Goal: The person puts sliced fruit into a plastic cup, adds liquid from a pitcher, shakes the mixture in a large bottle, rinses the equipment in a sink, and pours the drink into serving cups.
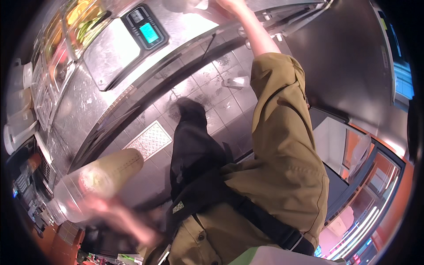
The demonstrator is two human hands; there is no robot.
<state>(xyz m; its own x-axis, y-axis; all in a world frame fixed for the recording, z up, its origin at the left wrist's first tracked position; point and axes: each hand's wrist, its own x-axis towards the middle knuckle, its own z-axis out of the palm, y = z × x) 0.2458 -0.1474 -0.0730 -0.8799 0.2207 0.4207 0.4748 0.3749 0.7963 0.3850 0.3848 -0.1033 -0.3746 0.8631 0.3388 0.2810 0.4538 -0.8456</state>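
Note:
My left hand (104,203), blurred by motion, grips a large clear plastic shaker bottle (71,192) with measuring marks. Pale yellowish liquid (124,162) fills the end of the bottle away from its narrow neck. The bottle lies slanted in the view, over the floor beside the counter. My right arm stretches to the far end of the steel counter (195,25), where my right hand (230,4) is cut off by the upper rim. A greyish rounded object (180,5) is near it, and whether my fingers hold anything is hidden.
A digital scale (114,54) with a lit display sits on the counter. Clear containers of sliced citrus (78,13) and green slices (87,31) stand behind it. White lidded tubs (20,106) line the left. On the tiled floor lies a clear plastic cup (237,81), near a metal tread plate (152,139).

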